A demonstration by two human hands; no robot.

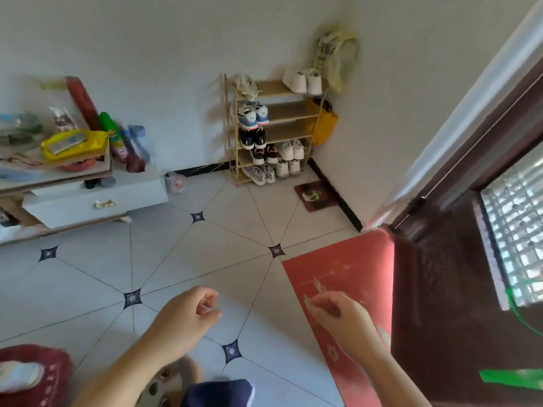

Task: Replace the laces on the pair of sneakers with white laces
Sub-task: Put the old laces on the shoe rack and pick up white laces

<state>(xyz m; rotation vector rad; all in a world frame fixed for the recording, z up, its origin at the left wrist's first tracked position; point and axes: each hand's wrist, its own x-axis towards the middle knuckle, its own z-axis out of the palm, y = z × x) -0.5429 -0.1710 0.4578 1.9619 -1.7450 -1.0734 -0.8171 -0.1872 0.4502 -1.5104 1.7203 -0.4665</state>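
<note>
Standing well back from the shoe rack [291,113] with left hand [188,315] and right hand [338,312] loosely curled and empty, the person should, I'd say, step close, then lift sneakers [252,114] off its shelves and the pale laces [245,83] from its top.

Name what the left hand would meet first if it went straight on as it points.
The left hand has free way above the tiled floor; then probably the shoe rack, though depth is unclear.
</note>
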